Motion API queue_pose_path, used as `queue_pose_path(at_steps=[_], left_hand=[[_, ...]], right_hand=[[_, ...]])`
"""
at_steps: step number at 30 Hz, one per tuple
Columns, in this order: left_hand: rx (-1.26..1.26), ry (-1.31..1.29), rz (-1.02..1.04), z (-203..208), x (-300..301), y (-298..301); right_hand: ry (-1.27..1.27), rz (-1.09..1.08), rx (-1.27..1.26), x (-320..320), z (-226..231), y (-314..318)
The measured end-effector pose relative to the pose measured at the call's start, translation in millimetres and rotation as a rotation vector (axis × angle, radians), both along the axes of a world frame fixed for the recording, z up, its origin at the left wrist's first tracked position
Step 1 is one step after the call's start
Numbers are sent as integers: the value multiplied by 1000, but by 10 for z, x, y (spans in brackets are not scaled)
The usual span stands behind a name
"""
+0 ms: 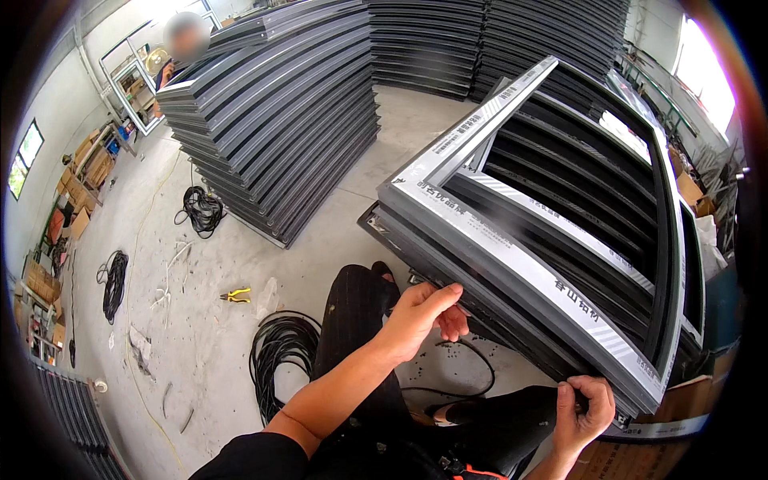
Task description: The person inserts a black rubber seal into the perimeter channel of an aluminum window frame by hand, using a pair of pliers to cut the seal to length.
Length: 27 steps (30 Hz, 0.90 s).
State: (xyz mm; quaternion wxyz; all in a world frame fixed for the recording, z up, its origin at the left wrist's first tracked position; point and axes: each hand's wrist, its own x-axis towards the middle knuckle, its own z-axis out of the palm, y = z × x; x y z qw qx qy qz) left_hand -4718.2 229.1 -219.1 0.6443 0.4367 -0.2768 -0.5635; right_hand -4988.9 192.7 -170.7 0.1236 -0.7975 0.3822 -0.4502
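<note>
A stack of dark window frames [512, 240], the top one covered with white printed film, leans in front of me on the right. My left hand [420, 320] is closed, its thumb against the near edge of the stack and its fingers curled below. From those fingers a thin black strip [490, 370] hangs in a loop toward the floor. My right hand [586, 412] is closed in a pinch at the near right corner of the stack; what lies between its fingertips is hidden. Beside my left leg lies a large coil of black strip [280, 344].
A tall stack of dark frames [280, 120] stands ahead to the left, with more stacks [424, 48] behind. Yellow-handled pliers [235, 296], smaller black coils [200, 211] and scraps lie on the grey floor. A person [166, 74] is beyond the tall stack. Cardboard [632, 462] lies at lower right.
</note>
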Motion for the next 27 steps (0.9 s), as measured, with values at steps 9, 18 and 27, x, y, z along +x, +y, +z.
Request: queue_pose_path(at_steps=[9, 18, 27], left_hand=[[-37, -51, -219, -47, -317, -40], [-20, -96, -155, -110, -72, -32], [-10, -62, 132, 1, 399, 18]], right_hand=[[-12, 0, -31, 16, -36, -22], [30, 11, 17, 5, 19, 2], [119, 4, -69, 16, 112, 60]])
